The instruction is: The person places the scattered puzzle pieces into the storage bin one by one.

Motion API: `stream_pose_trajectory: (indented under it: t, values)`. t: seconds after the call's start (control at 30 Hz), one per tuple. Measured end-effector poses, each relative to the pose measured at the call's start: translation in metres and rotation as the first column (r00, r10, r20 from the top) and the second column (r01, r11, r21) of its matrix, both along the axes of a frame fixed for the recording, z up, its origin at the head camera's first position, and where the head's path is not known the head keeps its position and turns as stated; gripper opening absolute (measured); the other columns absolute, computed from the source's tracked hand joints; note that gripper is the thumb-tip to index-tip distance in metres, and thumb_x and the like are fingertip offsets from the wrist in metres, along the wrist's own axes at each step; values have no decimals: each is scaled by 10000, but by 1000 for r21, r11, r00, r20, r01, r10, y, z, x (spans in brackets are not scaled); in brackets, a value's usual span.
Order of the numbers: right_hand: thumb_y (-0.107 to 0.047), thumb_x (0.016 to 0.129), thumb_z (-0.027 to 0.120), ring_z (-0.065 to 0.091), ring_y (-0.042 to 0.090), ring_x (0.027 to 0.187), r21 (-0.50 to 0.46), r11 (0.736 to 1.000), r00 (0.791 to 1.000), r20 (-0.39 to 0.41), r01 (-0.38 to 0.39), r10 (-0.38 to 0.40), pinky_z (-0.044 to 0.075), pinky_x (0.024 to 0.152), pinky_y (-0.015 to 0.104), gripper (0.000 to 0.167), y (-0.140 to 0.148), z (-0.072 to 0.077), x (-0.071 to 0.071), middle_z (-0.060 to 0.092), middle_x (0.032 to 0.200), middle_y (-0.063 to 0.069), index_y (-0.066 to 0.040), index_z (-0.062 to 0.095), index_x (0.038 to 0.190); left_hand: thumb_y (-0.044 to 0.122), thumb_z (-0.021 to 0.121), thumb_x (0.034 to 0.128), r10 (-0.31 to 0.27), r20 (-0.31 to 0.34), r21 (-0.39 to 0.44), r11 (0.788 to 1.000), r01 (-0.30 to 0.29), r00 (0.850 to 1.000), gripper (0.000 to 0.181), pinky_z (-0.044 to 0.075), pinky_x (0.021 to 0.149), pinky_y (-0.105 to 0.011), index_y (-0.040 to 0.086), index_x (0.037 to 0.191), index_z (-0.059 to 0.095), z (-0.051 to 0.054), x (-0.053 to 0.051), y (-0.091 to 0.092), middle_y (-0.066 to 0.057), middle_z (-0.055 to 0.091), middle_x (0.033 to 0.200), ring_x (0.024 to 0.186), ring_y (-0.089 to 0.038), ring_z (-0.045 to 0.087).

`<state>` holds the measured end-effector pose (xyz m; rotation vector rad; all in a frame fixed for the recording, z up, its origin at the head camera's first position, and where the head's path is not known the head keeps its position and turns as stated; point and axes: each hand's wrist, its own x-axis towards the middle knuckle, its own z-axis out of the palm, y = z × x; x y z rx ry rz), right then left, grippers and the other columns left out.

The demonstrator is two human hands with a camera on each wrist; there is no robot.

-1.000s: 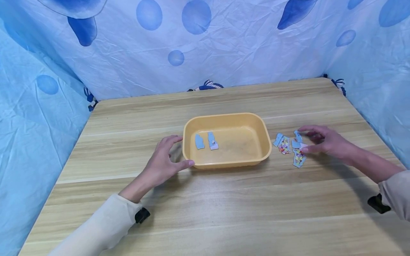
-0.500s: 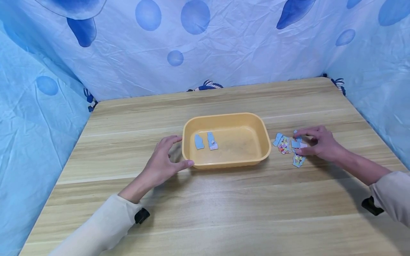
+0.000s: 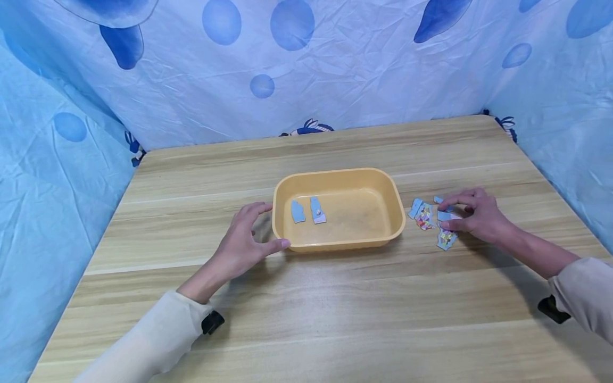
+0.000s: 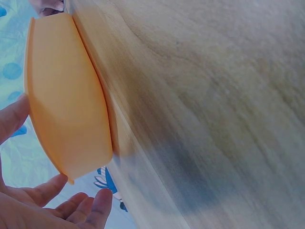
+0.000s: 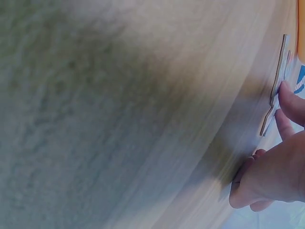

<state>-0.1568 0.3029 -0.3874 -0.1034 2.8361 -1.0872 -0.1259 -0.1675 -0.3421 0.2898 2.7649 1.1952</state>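
A yellow plastic tray [image 3: 337, 246] stands in the middle of the table. Two blue puzzle pieces lie inside it, one plain [image 3: 298, 211] and one with a pinkish end [image 3: 318, 211]. My left hand [image 3: 241, 239] spans the tray's left end, thumb and forefinger touching its rim, the other fingers loose. To the tray's right lies a small group of puzzle pieces, among them a multicoloured one [image 3: 424, 218] and a blue-edged one [image 3: 446, 241]. Over this group my right hand [image 3: 481, 215] touches pieces with forefinger and thumb, partly covering them; the pieces look flat on the wood.
The wood-grain table [image 3: 325, 314] runs back to a blue patterned cloth [image 3: 306, 80], which also hangs along the left and right sides. Black devices sit at both wrists, such as the left one [image 3: 213, 322].
My right hand has moved a little left over the puzzle pieces, and the upper blue piece under the forefinger has shifted slightly left. My left hand and the tray stay in place.
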Motion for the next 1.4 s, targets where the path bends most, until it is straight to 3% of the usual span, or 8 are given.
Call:
stream_pose_trajectory:
  t: [0.17, 0.43, 0.57, 0.83, 1.03, 1.13, 1.27, 1.4]
  values:
    - [-171, 815, 780, 302, 378, 1179, 3, 1000, 1000, 1, -10, 10, 341, 853, 426, 342, 1, 1, 2, 459, 1291, 196, -26, 681, 1108, 381, 841, 728, 0, 5, 1, 1000, 0, 1000, 814, 457, 975, -475, 134, 1399, 452, 1, 1, 1, -43, 343, 1482, 1352, -242, 309]
    - [-241, 856, 737, 372, 409, 1178, 16, 996, 990, 115, -84, 81, 373, 874, 489, 611, 15, 9, -5, 381, 1372, 238, -40, 495, 1380, 391, 837, 729, 2, 11, -6, 1000, -2, 1000, 813, 459, 977, -468, 143, 1400, 451, 2, 0, 0, -46, 336, 1489, 1356, -236, 304]
    - [-277, 897, 691, 418, 383, 1127, 26, 994, 984, 150, -102, 97, 409, 824, 433, 653, 17, 13, -14, 400, 1348, 247, -48, 415, 1443, 384, 841, 726, 3, 5, -5, 1000, -3, 1000, 815, 460, 973, -476, 137, 1399, 452, 2, 0, 0, -56, 339, 1488, 1354, -243, 306]
    - [-158, 940, 626, 432, 319, 1067, 64, 986, 977, 160, -153, 141, 376, 783, 363, 516, 23, 17, -28, 433, 1254, 212, -81, 463, 1423, 380, 843, 725, -6, -1, 1, 1000, 6, 1000, 824, 461, 968, -482, 128, 1403, 449, 2, 0, 2, -74, 339, 1490, 1351, -255, 310]
    - [-50, 921, 618, 437, 264, 1023, 88, 971, 968, 136, -222, 209, 377, 791, 344, 509, 28, 17, -34, 490, 1165, 164, -98, 487, 1411, 385, 842, 725, -1, -1, 1, 1000, 1, 1000, 820, 463, 964, -476, 131, 1400, 452, 4, 0, 1, -61, 344, 1484, 1348, -247, 312]
    - [-7, 899, 626, 419, 230, 994, 93, 967, 965, 135, -236, 223, 371, 777, 317, 523, 28, 15, -37, 518, 1211, 155, -101, 504, 1399, 387, 841, 726, -3, 1, 6, 1000, 3, 1000, 820, 461, 967, -476, 131, 1401, 452, 4, 0, 1, -60, 344, 1484, 1349, -244, 310]
    - [3, 878, 647, 394, 209, 959, 98, 961, 962, 117, -258, 246, 363, 752, 294, 525, 27, 12, -37, 531, 1256, 130, -89, 524, 1380, 387, 842, 723, -1, 4, 4, 1000, 1, 1000, 819, 462, 968, -471, 135, 1399, 453, 3, 1, 1, -50, 347, 1480, 1348, -241, 312]
    - [-49, 881, 672, 382, 202, 922, 94, 964, 967, 93, -247, 239, 356, 729, 279, 488, 26, 10, -35, 527, 1162, 107, -87, 554, 1353, 379, 843, 725, 2, 6, -2, 1000, -2, 1000, 811, 465, 967, -464, 139, 1396, 456, 3, 1, 1, -41, 346, 1478, 1348, -237, 313]
